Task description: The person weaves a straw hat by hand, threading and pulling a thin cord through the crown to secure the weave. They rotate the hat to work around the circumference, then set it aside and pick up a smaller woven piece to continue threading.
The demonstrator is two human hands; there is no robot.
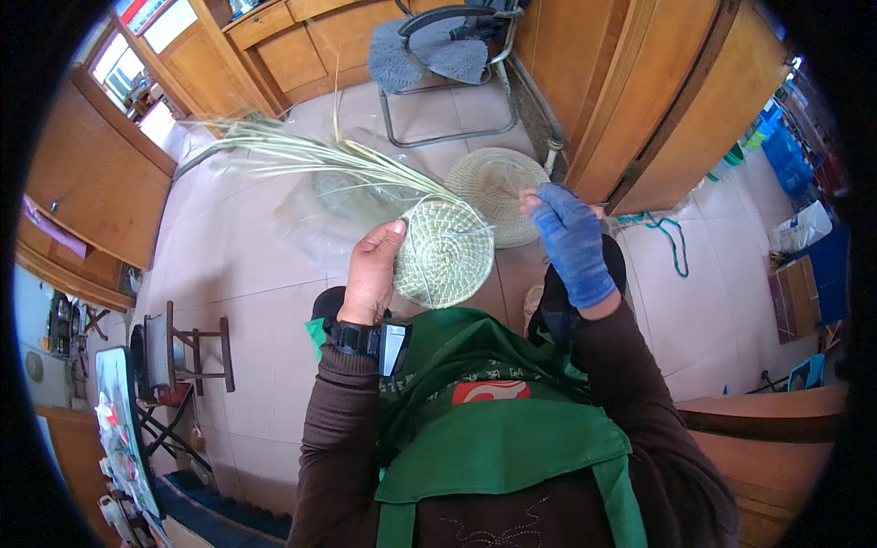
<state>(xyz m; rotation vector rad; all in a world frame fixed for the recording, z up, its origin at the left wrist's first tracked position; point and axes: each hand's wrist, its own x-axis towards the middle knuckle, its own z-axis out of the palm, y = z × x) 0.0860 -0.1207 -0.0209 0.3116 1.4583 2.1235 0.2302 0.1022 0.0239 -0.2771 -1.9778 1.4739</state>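
Note:
My bare left hand [373,267] grips the left rim of a round coiled straw disc [445,257], thumb on its upper face. A fan of long pale straw strands [370,161] runs from the disc's top edge to the upper left. A thin strand lies down across the disc's face. To the right of the disc, apart from it, is my right hand [565,236] in a blue fingerless glove, its fingertips pinched together. Whether a fine strand is between them is too small to tell.
Beyond the hands, a larger round woven mat [500,192] and clear plastic sheeting [322,212] lie on the tiled floor. A metal-framed chair [445,55] stands ahead by wooden cabinets. At left is a folding stool [185,349]; at right, a green cord [675,240] lies near a cardboard box [795,298].

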